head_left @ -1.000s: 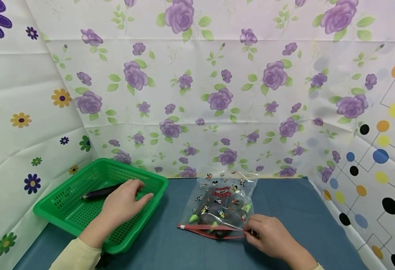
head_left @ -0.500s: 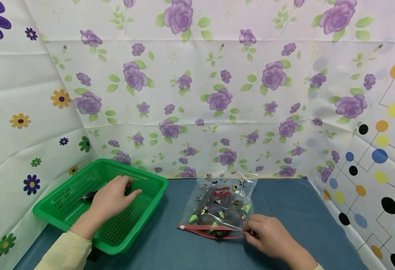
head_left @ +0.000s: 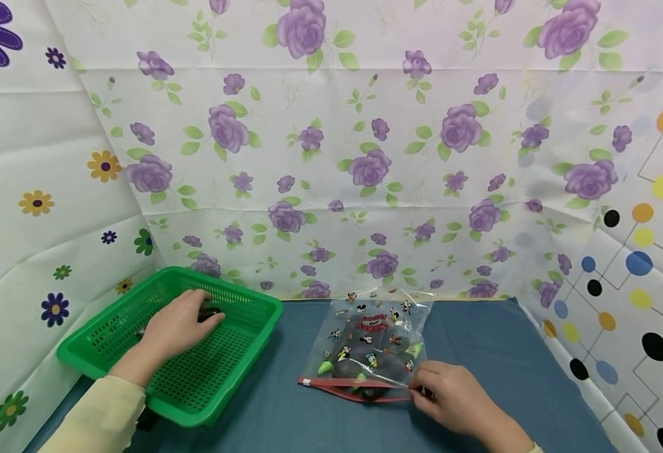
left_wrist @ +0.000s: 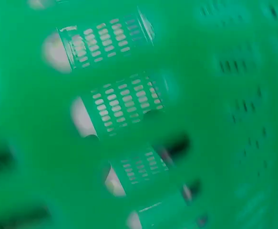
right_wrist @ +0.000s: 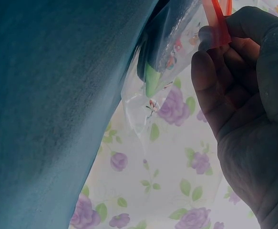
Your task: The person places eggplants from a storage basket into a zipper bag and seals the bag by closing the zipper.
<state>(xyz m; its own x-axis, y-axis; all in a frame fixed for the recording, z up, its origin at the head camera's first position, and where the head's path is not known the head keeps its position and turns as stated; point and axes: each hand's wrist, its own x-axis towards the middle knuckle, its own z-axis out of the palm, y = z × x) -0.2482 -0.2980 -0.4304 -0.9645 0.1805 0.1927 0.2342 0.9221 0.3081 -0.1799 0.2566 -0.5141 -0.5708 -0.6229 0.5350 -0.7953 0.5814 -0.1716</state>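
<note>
My left hand (head_left: 179, 324) reaches into the green basket (head_left: 218, 412) and grips a dark purple eggplant (head_left: 209, 313), mostly hidden under the hand. Its dark end shows between thumb and fingers. The left wrist view is filled by the basket's blurred, slotted wall (left_wrist: 200, 114); no fingers show there. My right hand (head_left: 450, 393) pinches the right end of the red zip edge of a clear printed bag (head_left: 373, 340). In the right wrist view, thumb and fingertips hold the red strip (right_wrist: 218, 26). Dark eggplants with green ends (right_wrist: 152, 78) lie inside the bag.
A blue cloth (head_left: 286, 377) covers the table beneath basket and bag. Flower-printed sheets (head_left: 308, 157) stand behind and to the left, and a dotted sheet (head_left: 637, 302) on the right. Something small and black (head_left: 147, 418) sits by the left wrist under the basket's near corner.
My left hand has moved left and down in the basket, over the eggplant, and now covers most of it. The right hand and the bag stay in place.
</note>
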